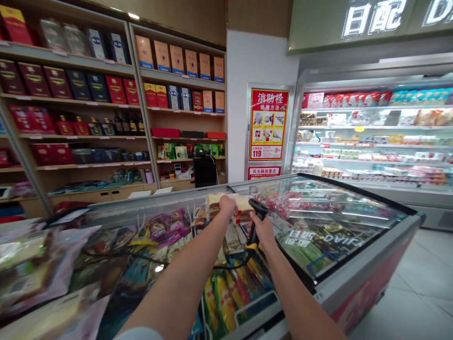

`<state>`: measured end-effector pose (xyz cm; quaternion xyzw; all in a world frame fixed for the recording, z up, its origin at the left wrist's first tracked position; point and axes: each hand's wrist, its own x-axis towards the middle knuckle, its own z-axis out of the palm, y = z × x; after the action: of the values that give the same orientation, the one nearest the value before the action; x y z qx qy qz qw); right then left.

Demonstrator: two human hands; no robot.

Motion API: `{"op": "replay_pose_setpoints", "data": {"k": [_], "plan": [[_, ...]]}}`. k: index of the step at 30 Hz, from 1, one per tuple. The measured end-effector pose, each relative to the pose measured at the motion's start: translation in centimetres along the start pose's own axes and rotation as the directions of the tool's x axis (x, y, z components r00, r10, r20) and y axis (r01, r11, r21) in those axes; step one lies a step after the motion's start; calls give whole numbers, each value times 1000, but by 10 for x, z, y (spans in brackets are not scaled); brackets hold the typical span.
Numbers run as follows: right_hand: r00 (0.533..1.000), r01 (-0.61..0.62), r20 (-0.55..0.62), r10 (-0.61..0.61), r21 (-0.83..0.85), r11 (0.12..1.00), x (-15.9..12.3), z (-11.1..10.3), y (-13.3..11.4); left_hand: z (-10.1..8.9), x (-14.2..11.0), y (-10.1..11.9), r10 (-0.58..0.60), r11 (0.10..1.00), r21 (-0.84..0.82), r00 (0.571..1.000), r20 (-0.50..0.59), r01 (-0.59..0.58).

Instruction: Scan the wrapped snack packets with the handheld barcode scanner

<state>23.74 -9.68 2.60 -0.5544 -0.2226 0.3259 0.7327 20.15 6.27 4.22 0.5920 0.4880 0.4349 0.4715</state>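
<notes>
Wrapped pale bakery item (239, 203) raised above the chest freezer (354, 278), gripped in the left hand (226, 205); fingers closed over its top, its underside hidden; right hand (264, 231) closed round the grip of a black handheld barcode scanner (258, 208); scanner head angled toward the item and just beside it, contact not resolvable; both hands close together over the middle of the freezer's glass lid (339, 212); black scanner cord (226, 267) loops down across the lid, under the forearms; yellow-and-green snack bags (221, 297) lie near the freezer's front edge, and purple packets (166, 231) toward the left, whether on or under the glass uncertain; freezer's grey rim runs along the right, with open tiled floor (417, 283) beyond it; refrigerated display case (371, 141) stands to the right; wooden shelves (177, 108) of boxed goods line the back.
</notes>
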Motion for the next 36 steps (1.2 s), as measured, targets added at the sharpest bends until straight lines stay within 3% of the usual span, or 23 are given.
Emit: {"op": "replay_pose_setpoints", "data": {"k": [4, 7, 11, 15, 18, 20, 23, 26, 28, 30, 32, 36], "plan": [[1000, -1, 2, 1, -7, 1000, 0, -2, 3, -8, -6, 1, 150, 987, 70, 987, -64, -146], [1000, 1, 24, 0, -21, 1000, -2, -1, 5, -20, -14, 2, 310, 945, 146, 945, -101, -294], [998, 46, 54, -45, -19, 999, -12, 10, 6, -57, -25, 1, 374, 922, 153, 922, -100, -357], [983, 67, 170, -63, -18, 998, -30, 33, 14, -121, -40, -5, 365, 923, 187, 919, -146, -337], [973, 51, 228, -39, -44, 998, -47, 55, 26, -184, -54, -11, 358, 898, 336, 916, -182, -284], [966, 49, 257, -38, -37, 998, -60, 72, 34, -230, -66, -15, 306, 861, 463, 942, -140, -211], [948, 27, 317, -15, -34, 999, -83, 97, 39, -302, -84, -20, 142, 729, 679, 989, -36, -80], [917, -14, 398, 39, -67, 998, -106, 121, 40, -369, -102, -28, 47, 536, 844, 999, 5, -30], [889, -38, 451, 81, -103, 994, -119, 136, 40, -406, -112, -37, -14, 473, 881, 1000, 28, -18], [863, -47, 494, 106, -130, 990, -128, 149, 41, -434, -119, -50, -54, 481, 877, 998, 43, -11], [844, -41, 524, 110, -142, 989, -134, 160, 45, -450, -122, -63, -46, 547, 837, 998, 37, -6], [801, -15, 586, 118, -179, 984, -139, 170, 55, -454, -114, -72, -73, 741, 663, 994, -77, 106]]}}
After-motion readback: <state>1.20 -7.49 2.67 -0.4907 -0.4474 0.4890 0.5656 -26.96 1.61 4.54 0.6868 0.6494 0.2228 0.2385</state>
